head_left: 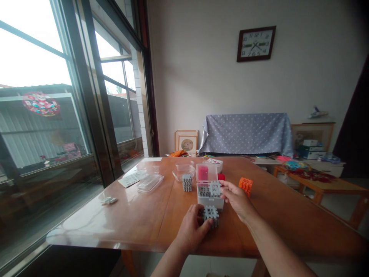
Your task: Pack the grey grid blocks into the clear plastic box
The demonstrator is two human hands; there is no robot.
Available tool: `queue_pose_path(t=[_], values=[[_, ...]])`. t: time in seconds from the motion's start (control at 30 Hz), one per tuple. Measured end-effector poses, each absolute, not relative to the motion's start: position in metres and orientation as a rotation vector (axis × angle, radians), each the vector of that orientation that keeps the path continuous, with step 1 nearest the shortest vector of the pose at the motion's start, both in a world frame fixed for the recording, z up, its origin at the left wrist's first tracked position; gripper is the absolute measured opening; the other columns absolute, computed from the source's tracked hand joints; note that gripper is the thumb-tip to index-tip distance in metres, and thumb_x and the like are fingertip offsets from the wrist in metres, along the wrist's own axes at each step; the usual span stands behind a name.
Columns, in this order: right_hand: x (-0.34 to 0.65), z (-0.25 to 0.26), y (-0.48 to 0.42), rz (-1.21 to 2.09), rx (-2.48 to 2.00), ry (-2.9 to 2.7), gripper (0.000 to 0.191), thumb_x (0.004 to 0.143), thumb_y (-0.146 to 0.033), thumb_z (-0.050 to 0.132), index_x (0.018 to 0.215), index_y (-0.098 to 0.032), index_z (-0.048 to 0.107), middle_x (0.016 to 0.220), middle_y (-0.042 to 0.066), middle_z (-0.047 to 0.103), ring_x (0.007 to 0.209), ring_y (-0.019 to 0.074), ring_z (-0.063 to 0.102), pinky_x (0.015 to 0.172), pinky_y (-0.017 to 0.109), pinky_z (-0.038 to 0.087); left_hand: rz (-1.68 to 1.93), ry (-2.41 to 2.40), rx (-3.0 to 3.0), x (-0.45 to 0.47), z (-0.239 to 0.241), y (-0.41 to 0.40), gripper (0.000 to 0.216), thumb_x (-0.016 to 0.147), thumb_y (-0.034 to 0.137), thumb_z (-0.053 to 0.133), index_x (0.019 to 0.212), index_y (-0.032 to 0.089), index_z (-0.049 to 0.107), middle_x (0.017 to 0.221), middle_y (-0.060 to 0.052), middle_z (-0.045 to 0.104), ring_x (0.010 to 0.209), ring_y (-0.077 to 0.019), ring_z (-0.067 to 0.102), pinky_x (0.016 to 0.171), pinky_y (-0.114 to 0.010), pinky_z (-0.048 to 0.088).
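On the wooden table (pixel 138 219) my left hand (pixel 192 227) is closed around a grey cube-shaped block puzzle (pixel 211 216) near the front edge. Just behind it stands an open white plastic box (pixel 210 197) with a clear lid raised; grey block pieces lie inside. My right hand (pixel 236 198) rests against the box's right side, fingers curled on its rim by a grey piece. A second grey block cube (pixel 186 182) stands left of the box. An orange block cube (pixel 245 184) sits just beyond my right hand.
A clear flat lid (pixel 150 182), a clear round bowl (pixel 183 171), a paper sheet (pixel 132 178) and a small white container (pixel 215 163) lie farther back. A low wooden bench (pixel 319 182) with clutter stands at right. Large windows run along the left.
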State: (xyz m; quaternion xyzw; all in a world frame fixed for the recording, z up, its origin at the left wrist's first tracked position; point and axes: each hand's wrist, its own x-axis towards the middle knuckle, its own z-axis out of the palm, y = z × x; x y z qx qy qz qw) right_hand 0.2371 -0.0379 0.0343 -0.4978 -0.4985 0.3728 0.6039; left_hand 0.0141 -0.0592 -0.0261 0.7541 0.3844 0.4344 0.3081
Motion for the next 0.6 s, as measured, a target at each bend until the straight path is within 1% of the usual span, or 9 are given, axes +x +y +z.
queue_pose_path(t=[0.1, 0.2, 0.3, 0.37, 0.5, 0.6], values=[[0.232, 0.032, -0.031, 0.855, -1.157, -1.184, 0.053, 0.081, -0.047, 0.067, 0.126, -0.018, 0.065, 0.094, 0.005, 0.071, 0.075, 0.0177, 0.063, 0.061, 0.027, 0.043, 1.159, 1.010, 1.980, 0.014, -0.027, -0.059, 0.046, 0.086, 0.044, 0.072, 0.123, 0.022, 0.058, 0.114, -0.010, 0.066, 0.094, -0.0230, 0.066, 0.085, -0.038, 0.056], [0.229, 0.031, -0.027, 0.843, -1.128, -1.169, 0.048, 0.081, -0.047, 0.068, 0.119, -0.018, 0.064, 0.099, 0.006, 0.071, 0.074, 0.0175, 0.064, 0.067, 0.029, 0.047, 1.192, 0.987, 1.953, 0.015, -0.029, -0.060, 0.045, 0.090, 0.044, 0.068, 0.126, 0.022, 0.056, 0.118, -0.011, 0.064, 0.100, -0.0226, 0.067, 0.089, -0.037, 0.055], [0.229, 0.032, -0.025, 0.810, -1.098, -1.212, 0.035, 0.082, -0.043, 0.068, 0.106, -0.019, 0.063, 0.096, 0.005, 0.070, 0.077, 0.0181, 0.064, 0.073, 0.030, 0.050, 1.262, 0.994, 1.944, 0.014, -0.033, -0.058, 0.038, 0.094, 0.043, 0.063, 0.126, 0.023, 0.056, 0.116, -0.010, 0.065, 0.106, -0.0231, 0.066, 0.093, -0.038, 0.054], [0.231, 0.033, -0.023, 0.798, -1.082, -1.294, 0.028, 0.083, -0.042, 0.067, 0.100, -0.020, 0.062, 0.092, 0.003, 0.070, 0.080, 0.0188, 0.063, 0.073, 0.030, 0.050, 1.333, 1.034, 1.917, 0.014, -0.036, -0.054, 0.032, 0.096, 0.042, 0.060, 0.122, 0.022, 0.057, 0.113, -0.009, 0.066, 0.105, -0.0228, 0.066, 0.093, -0.039, 0.053], [0.233, 0.032, -0.015, 0.766, -1.092, -1.481, 0.022, 0.081, -0.038, 0.067, 0.093, -0.020, 0.062, 0.085, 0.001, 0.069, 0.078, 0.0183, 0.061, 0.073, 0.029, 0.047, 1.499, 1.159, 1.898, 0.010, -0.035, -0.038, 0.027, 0.098, 0.039, 0.056, 0.119, 0.022, 0.057, 0.114, -0.009, 0.068, 0.107, -0.0236, 0.065, 0.094, -0.041, 0.051], [0.234, 0.031, -0.009, 0.726, -1.114, -1.572, 0.018, 0.080, -0.036, 0.066, 0.089, -0.021, 0.062, 0.083, 0.000, 0.069, 0.078, 0.0182, 0.061, 0.074, 0.029, 0.046, 1.552, 1.184, 1.983, 0.007, -0.018, -0.023, 0.027, 0.097, 0.035, 0.056, 0.121, 0.023, 0.058, 0.118, -0.009, 0.067, 0.112, -0.0251, 0.063, 0.096, -0.043, 0.049]])
